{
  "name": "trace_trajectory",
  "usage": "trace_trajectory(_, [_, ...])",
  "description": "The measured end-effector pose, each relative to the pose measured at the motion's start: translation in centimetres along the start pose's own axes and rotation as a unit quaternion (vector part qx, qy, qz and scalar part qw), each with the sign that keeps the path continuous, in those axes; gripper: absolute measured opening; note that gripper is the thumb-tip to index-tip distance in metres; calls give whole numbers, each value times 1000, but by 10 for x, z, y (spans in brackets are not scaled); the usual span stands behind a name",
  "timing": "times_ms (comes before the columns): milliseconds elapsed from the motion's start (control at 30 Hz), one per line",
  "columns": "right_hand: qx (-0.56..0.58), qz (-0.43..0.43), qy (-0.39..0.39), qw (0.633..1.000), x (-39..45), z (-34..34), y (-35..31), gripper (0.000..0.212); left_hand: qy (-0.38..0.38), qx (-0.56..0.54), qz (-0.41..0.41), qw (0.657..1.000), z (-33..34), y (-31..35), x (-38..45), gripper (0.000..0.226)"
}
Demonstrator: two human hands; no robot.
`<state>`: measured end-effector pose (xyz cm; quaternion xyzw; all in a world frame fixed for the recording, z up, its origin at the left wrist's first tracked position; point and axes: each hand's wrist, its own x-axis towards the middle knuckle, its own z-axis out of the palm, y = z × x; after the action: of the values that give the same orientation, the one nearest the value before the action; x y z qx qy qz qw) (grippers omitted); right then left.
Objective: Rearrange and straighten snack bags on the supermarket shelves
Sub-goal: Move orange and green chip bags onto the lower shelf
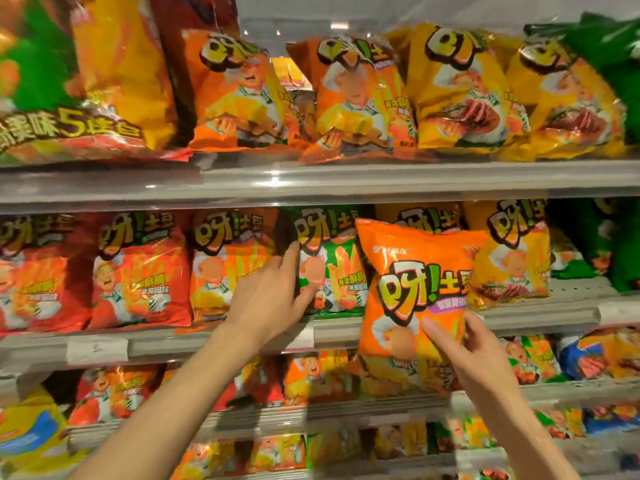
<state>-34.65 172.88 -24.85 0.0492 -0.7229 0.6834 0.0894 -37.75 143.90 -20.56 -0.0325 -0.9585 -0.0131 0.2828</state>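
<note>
Orange snack bag (412, 292) is held upright in front of the middle shelf (540, 315), off the shelf surface, its face toward the camera; it overlaps the yellow bags behind it and hangs down past the shelf edge. Right hand (474, 351) grips it at the lower right corner, thumb (438, 332) pressed on the front, remaining fingers behind the bag and not visible. Left hand (273, 296) reaches into the middle shelf with fingers straight and spread, fingertips at the gap between an orange bag (225, 268) and a green bag (332, 265), thumb resting against the green bag's lower left; it holds nothing. Middle shelf, left to right: red bags (138, 271), the orange bag, the green bag, yellow bags (516, 251), darker green bags at far right. Top shelf (311, 181) holds orange bags (239, 91) at centre, yellow bags to the right, large multipacks (69, 126) at left. Lower shelves hold mixed bags, blurred.
</note>
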Motion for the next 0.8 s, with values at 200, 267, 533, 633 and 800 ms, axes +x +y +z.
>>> trace_trajectory(200, [-37,3,10,999,3,16,-1,20,-38,-44,-86,995,13,-1,21,90])
trace_trajectory(267, [-31,5,16,999,3,18,0,17,-50,-110,-88,989,16,-2,23,82])
trace_trajectory(533, [-12,6,-9,1000,8,10,7,37,52,-232,-130,963,6,2,18,83])
trace_trajectory(633, [-26,-5,-9,1000,11,9,6,17,82,-272,-135,949,3,4,13,73])
trace_trajectory(800, [-21,8,-14,1000,14,4,4,43,81,-352,-162,918,-1,8,5,64])
